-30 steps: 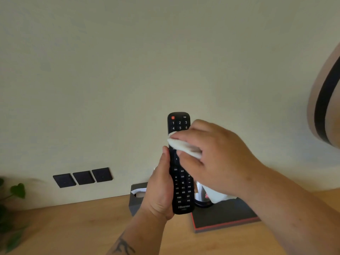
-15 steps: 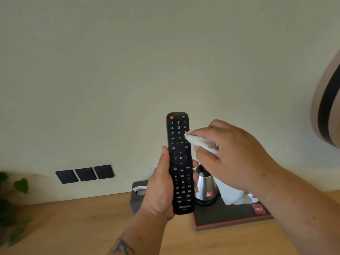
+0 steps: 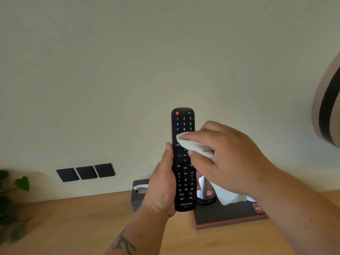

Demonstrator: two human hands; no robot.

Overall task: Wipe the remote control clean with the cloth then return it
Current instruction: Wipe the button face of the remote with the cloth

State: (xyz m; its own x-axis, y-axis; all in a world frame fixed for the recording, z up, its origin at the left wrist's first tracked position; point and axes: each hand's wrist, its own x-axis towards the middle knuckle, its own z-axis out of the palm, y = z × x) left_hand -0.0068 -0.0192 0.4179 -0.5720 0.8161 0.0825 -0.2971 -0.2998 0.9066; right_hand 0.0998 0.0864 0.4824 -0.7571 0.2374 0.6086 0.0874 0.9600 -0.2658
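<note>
A long black remote control [image 3: 183, 124] with white number keys and a red power button stands upright in front of the wall. My left hand [image 3: 161, 188] grips its lower half from the left, thumb along the left edge. My right hand [image 3: 230, 157] pinches a folded white cloth [image 3: 193, 145] and presses it on the remote's face just below the number keys, above the OK pad. The loose end of the cloth hangs down behind my right hand.
Below lies a wooden tabletop [image 3: 73, 225]. On it stand a grey tissue box [image 3: 138, 192], a dark tray with red edge [image 3: 226, 218] and a steel kettle [image 3: 206, 194]. Three black wall sockets [image 3: 85, 173] are at the left, plant leaves [image 3: 16, 190] at far left.
The right hand swept the cloth off the remote's right edge half a second ago and has come back onto the face below the number keys. The left hand kept its grip.
</note>
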